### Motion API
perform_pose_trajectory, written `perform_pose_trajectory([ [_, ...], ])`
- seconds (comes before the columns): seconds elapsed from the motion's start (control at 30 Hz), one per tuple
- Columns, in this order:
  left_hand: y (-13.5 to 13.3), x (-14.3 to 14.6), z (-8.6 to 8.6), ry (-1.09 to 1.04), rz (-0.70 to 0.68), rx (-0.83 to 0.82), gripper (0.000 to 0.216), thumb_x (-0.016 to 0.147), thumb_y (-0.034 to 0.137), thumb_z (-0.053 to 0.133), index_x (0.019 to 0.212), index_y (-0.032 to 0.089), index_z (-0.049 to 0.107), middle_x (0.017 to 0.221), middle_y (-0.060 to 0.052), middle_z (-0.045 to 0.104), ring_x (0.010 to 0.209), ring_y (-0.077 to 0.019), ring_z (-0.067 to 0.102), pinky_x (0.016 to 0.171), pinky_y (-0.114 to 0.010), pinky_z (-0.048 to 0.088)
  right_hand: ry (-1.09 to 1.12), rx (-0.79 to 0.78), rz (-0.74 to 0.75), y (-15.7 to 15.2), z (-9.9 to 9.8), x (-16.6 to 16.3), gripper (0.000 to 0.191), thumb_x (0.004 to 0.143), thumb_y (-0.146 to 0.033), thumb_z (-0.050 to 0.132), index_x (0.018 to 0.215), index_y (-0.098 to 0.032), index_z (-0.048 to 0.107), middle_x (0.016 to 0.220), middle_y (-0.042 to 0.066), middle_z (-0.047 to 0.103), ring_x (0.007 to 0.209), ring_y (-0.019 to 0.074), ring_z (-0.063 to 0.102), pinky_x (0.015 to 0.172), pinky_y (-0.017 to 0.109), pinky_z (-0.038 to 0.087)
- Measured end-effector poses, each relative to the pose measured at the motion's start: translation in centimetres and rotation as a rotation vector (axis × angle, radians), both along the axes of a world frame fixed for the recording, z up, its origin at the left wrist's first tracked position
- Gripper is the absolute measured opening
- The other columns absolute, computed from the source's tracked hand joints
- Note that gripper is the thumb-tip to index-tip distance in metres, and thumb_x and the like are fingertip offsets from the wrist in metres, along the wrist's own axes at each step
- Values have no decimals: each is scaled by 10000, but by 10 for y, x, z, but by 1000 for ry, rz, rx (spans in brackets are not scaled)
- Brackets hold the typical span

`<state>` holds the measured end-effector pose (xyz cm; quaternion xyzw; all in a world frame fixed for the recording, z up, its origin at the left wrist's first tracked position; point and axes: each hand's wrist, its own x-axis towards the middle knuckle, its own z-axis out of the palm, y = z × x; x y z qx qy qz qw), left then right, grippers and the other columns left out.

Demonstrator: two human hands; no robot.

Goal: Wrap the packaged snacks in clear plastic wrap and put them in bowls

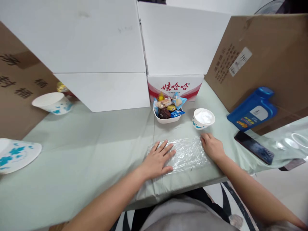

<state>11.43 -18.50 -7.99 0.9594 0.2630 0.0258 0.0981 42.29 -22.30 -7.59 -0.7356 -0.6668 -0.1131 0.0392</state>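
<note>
Clear plastic film (187, 152) lay near the front edge of the bench (84, 154). The left hand (158, 160) rested on it, fingers spread, gripping nothing; the right hand (213, 147) curled at its right end, whether pinching I couldn't tell. Beyond stood a paper cup (198, 124), then a snack-filled bowl (168, 121).

- Near the front edge of the worktop (96, 154), the left hand (157, 160) covered part of the clear film (189, 153).
- The right hand (213, 147) hid most of its fingertips.
- Toward the worktop's left edge, the picture cut off a paper bowl (19, 156).
- Small print on the blue bottle (256, 107) was unreadable.
</note>
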Motion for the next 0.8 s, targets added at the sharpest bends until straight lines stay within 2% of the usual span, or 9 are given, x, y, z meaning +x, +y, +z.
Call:
perform_pose_trajectory([
  [0.07,1,-2,-2,4,10,-15,670,901,626,443,1472,287,352,1579,-42,271,1471,-315,145,1174,-514,69,18,63,-38,-5,7,12,251,948,-254,437,1057,-158,642,1000,116,658,794,217,625,642,302,434],
  [0.13,0,-2,0,-5,5,-15,667,898,626,450,1468,290,362,1580,-37,267,1471,-307,147,1178,-502,58,72,142,57,-14,13,9,275,954,-284,443,1081,-145,643,1063,141,656,962,250,613,807,346,473],
  [0.23,-1,-1,0,-8,0,-15,669,894,629,455,1468,298,363,1578,-30,274,1472,-293,152,1183,-484,54,135,85,426,-32,14,-16,490,945,-482,457,1294,-153,558,1352,158,544,1285,302,445,1051,453,363],
  [0.33,7,-9,-3,16,69,-9,677,886,644,454,1472,318,355,1582,-28,263,1474,-302,138,1179,-501,49,137,-131,701,-48,5,-38,803,869,-682,448,1489,-186,332,1537,134,338,1432,341,225,1125,545,228],
  [0.43,21,-27,-3,27,257,24,688,874,639,476,1463,298,378,1581,-75,261,1465,-350,139,1155,-560,84,172,-254,686,-53,-1,-44,858,863,-704,433,1527,-200,232,1569,132,262,1455,336,167,1143,560,170],
  [0.53,27,-38,9,-75,383,78,639,857,546,554,1397,216,468,1526,-157,338,1428,-406,199,1111,-594,191,211,-287,654,-55,2,-42,851,852,-696,467,1520,-214,257,1569,135,260,1459,336,157,1150,568,158],
  [0.6,21,-37,22,-182,288,31,456,865,438,572,1253,199,571,1404,-156,465,1338,-352,358,1079,-509,302,224,-258,638,-56,6,-41,796,853,-656,512,1488,-207,339,1553,145,300,1454,336,174,1146,570,186],
  [0.67,11,-32,34,-181,68,-174,290,814,424,646,1007,208,633,1155,-95,587,1109,-266,522,951,-392,428,240,-183,605,-59,10,-37,677,868,-578,553,1412,-186,458,1508,162,382,1433,334,238,1129,566,240],
  [0.8,-5,-27,47,-82,-52,-368,178,683,237,749,739,200,584,970,-21,576,971,-214,522,852,-327,442,309,-65,583,-70,14,-19,326,920,-399,553,1159,-194,638,1277,141,608,1241,279,508,1026,485,422],
])
